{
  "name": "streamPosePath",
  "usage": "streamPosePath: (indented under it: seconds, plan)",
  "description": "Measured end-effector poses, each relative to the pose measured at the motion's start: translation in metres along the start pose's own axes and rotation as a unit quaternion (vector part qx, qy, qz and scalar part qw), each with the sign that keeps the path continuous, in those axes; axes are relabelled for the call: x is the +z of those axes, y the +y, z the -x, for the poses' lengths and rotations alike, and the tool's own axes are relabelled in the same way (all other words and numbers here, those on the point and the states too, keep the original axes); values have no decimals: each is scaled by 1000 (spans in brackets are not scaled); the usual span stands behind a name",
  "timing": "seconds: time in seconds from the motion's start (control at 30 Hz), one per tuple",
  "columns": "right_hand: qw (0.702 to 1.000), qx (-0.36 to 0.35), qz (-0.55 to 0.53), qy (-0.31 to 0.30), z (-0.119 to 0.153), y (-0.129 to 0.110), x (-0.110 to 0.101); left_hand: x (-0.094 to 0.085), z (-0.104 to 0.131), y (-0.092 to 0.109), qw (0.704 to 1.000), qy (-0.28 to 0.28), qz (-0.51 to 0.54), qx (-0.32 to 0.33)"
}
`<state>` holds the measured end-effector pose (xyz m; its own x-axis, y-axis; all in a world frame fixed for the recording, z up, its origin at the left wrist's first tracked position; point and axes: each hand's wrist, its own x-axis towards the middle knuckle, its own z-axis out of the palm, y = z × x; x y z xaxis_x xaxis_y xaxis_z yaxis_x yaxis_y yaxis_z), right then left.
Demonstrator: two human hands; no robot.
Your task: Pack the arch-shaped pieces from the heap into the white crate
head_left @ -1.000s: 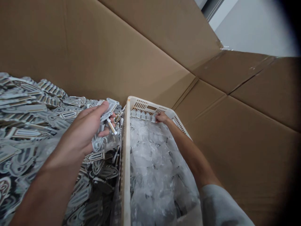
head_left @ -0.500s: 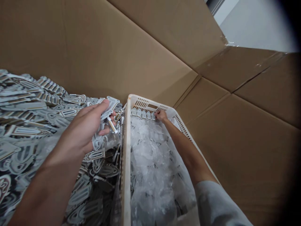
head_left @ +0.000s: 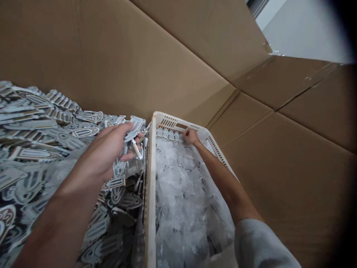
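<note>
My left hand (head_left: 119, 143) is closed around a few flat white-grey decorative pieces (head_left: 135, 126) with gold-brown edges, held above a big heap of similar pieces. At the far end of the white plastic basket (head_left: 151, 178), my right hand (head_left: 191, 137) has its fingers pinched at the end of a row of small upright pieces (head_left: 169, 134). What those fingers hold is hidden. Crumpled clear plastic bags (head_left: 178, 186) fill the basket in front of that row, with dark-patterned pieces showing through.
A loose heap of the flat pieces (head_left: 33, 152) spreads over the left side. Tall cardboard walls (head_left: 111, 56) rise behind and to the right of the basket, with clear tape (head_left: 275, 52) at one corner.
My left hand has shifted slightly right, still gripping its pieces. My right hand stays at the row's end, its fingers a little more curled. The view has barely moved.
</note>
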<state>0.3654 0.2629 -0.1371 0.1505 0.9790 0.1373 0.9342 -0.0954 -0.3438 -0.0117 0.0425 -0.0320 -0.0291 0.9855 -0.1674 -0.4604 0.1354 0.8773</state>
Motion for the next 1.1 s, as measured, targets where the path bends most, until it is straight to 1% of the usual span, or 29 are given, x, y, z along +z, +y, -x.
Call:
streamPosePath:
  seconds: [0.1, 0.3, 0.43, 0.53, 0.6, 0.63, 0.67, 0.7, 0.73, 0.77, 0.83, 0.87, 0.9, 0.97, 1.03, 1.1]
  plan:
    - [1000, 2, 3, -25, 2, -2, 2, 3, 4, 3, 999, -10, -32, 3]
    - [1000, 15, 7, -18, 4, -7, 7, 5, 5, 2, 998, -36, -47, 16]
    - [1000, 14, -1, -12, 10, -16, -1, 4, 7, 1, 997, -46, -51, 22]
    - [1000, -19, -24, 6, 20, -35, -17, 4, 7, -2, 995, -74, -55, 22]
    - [997, -56, -49, 19, 35, -57, -32, 4, 6, -5, 995, -81, -60, 27]
    - [993, -85, -77, 12, 46, -71, -41, 4, 6, -6, 994, -83, -65, 31]
    - [987, -116, -110, -3, 59, -87, -50, 5, 5, -8, 993, -87, -72, 35]
    - [967, -169, -184, -46, 74, -104, -59, 5, 5, -9, 992, -92, -83, 37]
    - [935, -217, -261, -100, 90, -122, -68, 5, 5, -11, 989, -99, -100, 37]
    - [902, -253, -315, -153, 106, -139, -77, 5, 6, -11, 986, -109, -123, 36]
    - [848, -311, -366, -226, 134, -169, -93, 6, 7, -12, 976, -123, -176, 30]
    - [832, -332, -366, -252, 145, -180, -99, 7, 8, -12, 972, -125, -198, 26]
    - [822, -349, -360, -271, 153, -189, -106, 9, 9, -11, 969, -124, -212, 21]
    - [817, -367, -344, -282, 162, -196, -117, 11, 12, -9, 969, -122, -213, 10]
    - [825, -367, -337, -266, 163, -192, -129, 13, 14, -6, 970, -128, -205, 8]
    - [842, -355, -321, -248, 160, -179, -139, 13, 16, -4, 968, -133, -210, 17]
